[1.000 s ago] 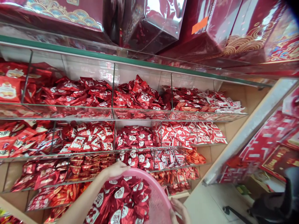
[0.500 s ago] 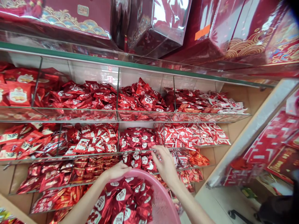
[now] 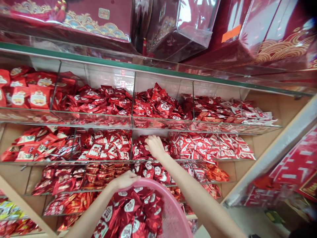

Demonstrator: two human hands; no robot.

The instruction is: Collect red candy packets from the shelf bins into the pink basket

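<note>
My left hand [image 3: 125,180] is closed on the far rim of a pink plastic basket [image 3: 170,215] at the bottom of the view. The basket holds several dark red foil snack packets [image 3: 132,213] with white round labels. My right hand [image 3: 154,145] reaches into a glass bin on the second shelf, curled down onto a heap of the same dark red packets [image 3: 141,150]. Its fingertips are buried among the packets, so a grip on one cannot be made out.
Tiered glass shelves [image 3: 158,127] with dividers hold red packets of several kinds. Large red gift boxes [image 3: 173,26] wrapped in clear film stand on the green-edged top shelf. A slanted pale shelf edge [image 3: 272,155] runs down at the right, with more red goods beyond.
My right hand rose from the basket's right rim up to the second-shelf bin and sank into the dark red packets. The left hand stayed on the basket rim. The view shifted slightly left.
</note>
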